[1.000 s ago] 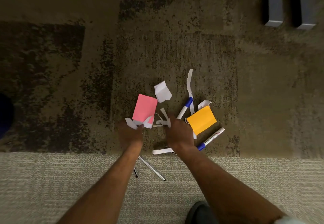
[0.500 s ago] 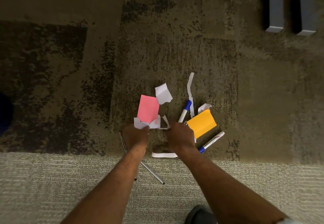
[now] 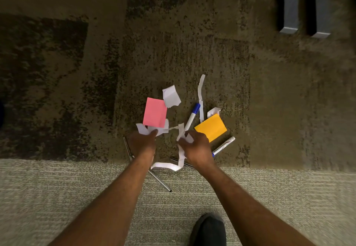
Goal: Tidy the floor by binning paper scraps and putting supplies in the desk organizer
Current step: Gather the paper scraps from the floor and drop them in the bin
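The sticky pad (image 3: pixel 155 115) lies on the carpet (image 3: pixel 57 72); a torn scrap (image 3: pixel 171 96) touches it at 1 o'clock. At its 3 o'clock lies a marker (image 3: pixel 191 117) (beside a long strip (image 3: pixel 201 97)), then another pad (image 3: pixel 211 127), with a second marker (image 3: pixel 224 145) at that pad's 5 o'clock.

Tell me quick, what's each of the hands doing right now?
Left hand: closed on white paper scraps.
Right hand: closed on a long white paper strip.

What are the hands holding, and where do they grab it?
Left hand pinches white scraps at their near edge; right hand grips a long white strip near its top.
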`<state>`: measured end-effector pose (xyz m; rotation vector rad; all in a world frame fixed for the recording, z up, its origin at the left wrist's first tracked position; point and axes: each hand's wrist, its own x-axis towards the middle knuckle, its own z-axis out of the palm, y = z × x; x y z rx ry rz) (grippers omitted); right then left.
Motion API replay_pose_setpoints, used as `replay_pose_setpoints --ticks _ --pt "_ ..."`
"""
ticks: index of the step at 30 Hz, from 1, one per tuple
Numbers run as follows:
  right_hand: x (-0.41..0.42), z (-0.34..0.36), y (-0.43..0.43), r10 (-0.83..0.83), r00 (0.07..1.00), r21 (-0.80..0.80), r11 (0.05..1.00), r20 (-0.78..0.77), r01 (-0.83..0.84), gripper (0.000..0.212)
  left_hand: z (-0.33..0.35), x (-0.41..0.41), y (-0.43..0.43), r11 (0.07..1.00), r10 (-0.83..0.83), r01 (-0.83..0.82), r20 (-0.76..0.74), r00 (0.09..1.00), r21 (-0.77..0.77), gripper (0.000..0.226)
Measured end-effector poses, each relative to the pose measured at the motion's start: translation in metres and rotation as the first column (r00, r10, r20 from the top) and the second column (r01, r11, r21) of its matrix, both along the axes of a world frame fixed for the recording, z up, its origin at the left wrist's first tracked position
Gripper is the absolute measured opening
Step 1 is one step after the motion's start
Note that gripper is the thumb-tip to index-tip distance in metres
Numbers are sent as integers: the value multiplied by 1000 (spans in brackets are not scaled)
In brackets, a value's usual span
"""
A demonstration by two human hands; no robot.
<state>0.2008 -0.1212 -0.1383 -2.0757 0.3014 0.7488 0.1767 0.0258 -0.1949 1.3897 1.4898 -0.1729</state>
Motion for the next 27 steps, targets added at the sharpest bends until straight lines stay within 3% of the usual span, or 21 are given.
replay_pose_setpoints --ticks 2,4,6,9,12,17,22,27 --pt "5 2 -4 -124 992 81 989 -39 127 34 -1 6 -4 999 -49 50 -22 999 16 53" --pt "8 5 -10 -234 968 167 954 -93 247 32 2 9 -7 998 -70 69 -47 996 -10 41" --pt "10 14 -14 -290 948 205 927 -133 313 30 -3 7 -6 998 -8 6 -37 999 -62 30" --pt "10 21 -16 -347 920 235 893 -183 384 25 -10 -1 -6 988 72 -77 -45 996 -136 37" --pt "7 25 -16 -401 899 248 866 -176 435 33 3 -7 -12 967 164 -158 14 986 -199 38" --pt "-8 64 -10 -468 863 228 834 -192 503 6 76 -24 -21 952 271 -259 57 961 -166 32" --pt "-22 130 3 -477 857 229 827 -195 513 7 160 -47 -6 925 347 -329 68 935 -192 29" --pt "-25 212 56 -371 919 259 882 -133 393 17 259 -69 51 900 427 -400 164 889 -171 27"
